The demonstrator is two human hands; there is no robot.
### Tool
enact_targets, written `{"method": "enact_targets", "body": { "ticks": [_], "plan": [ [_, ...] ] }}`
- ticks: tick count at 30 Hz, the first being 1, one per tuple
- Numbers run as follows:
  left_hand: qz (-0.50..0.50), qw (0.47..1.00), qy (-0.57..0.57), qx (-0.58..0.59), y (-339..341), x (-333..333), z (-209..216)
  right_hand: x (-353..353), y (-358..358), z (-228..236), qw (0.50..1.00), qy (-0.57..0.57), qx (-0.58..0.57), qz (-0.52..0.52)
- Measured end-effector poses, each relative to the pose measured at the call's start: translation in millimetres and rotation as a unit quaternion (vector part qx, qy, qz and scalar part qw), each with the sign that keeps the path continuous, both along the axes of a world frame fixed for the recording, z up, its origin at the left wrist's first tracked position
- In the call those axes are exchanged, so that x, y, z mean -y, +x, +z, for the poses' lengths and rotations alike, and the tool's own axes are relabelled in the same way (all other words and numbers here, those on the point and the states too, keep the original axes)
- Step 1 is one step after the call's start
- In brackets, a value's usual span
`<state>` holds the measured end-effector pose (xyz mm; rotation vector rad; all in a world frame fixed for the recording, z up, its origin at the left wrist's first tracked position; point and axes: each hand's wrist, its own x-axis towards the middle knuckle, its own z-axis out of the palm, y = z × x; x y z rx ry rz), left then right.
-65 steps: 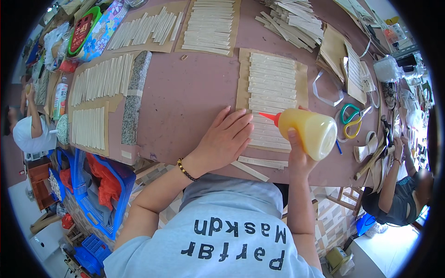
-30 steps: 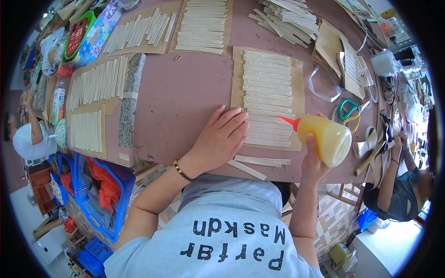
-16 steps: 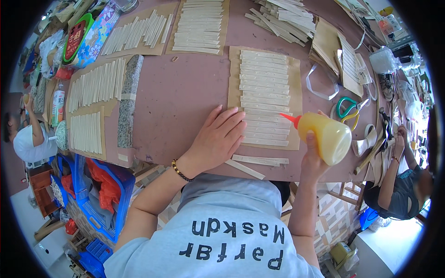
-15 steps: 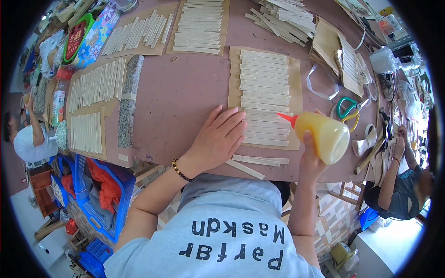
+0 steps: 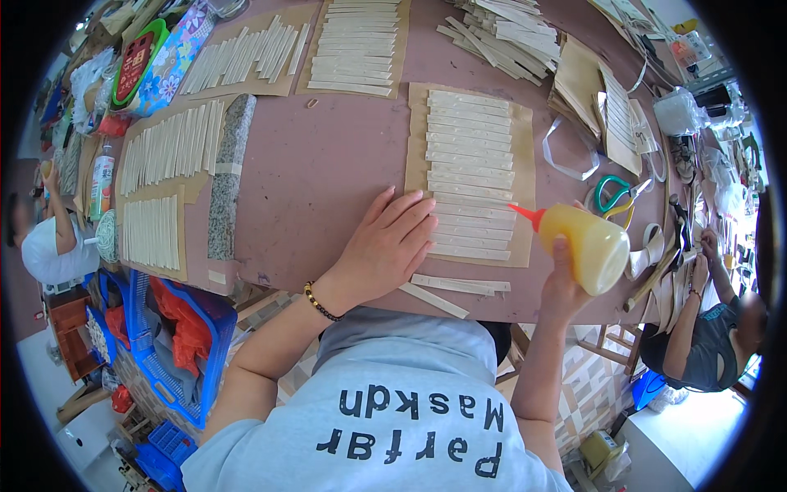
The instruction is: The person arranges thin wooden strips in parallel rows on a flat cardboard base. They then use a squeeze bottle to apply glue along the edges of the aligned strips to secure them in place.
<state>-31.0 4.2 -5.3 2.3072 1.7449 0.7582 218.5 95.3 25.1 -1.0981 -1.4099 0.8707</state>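
Note:
My right hand grips a yellow squeeze bottle, tilted so that its red pointed nozzle reaches the right ends of some pale strips. Whether the tip touches a strip, I cannot tell. These strips lie in a column on a brown paper sheet. Spread flat at the sheet's left edge is my left hand, fingers extended, fingertips beside the lower strips and nothing held. A few loose strips rest by the table's near edge, just below the sheet.
Teal-and-yellow scissors and a white strap loop lie right of the sheet. More strips on paper cover the far side and left. A grey speckled slab stands left. People work at both sides; a blue basket sits below left.
My right hand has moved the bottle a little to the right, its nozzle shifting toward the strips' right ends. My left hand stays in place.

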Motion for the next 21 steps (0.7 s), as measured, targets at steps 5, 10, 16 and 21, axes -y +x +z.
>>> {"method": "enact_targets", "body": {
  "ticks": [5, 10, 16, 21],
  "plan": [
    [-0.004, 1.0, -0.008, -0.003, -0.9, 0.5, 2.1, -0.8, 21.0, -1.6, 0.999, 0.031, -0.014, -0.023],
    [-0.002, 1.0, -0.018, 0.015, -1.0, 1.9, 9.0, 8.6, 16.2, 1.9, 0.997, 0.002, -0.082, -0.006],
    [-0.009, 1.0, -0.024, 0.014, -0.2, 7.3, 6.9, 7.9, 18.9, -5.2, 1.0, -0.004, -0.024, -0.006],
    [-0.008, 1.0, -0.026, 0.01, -0.8, 7.9, 6.8, 8.3, 14.5, -1.9, 1.0, -0.016, -0.013, 0.0]
  ]
}}
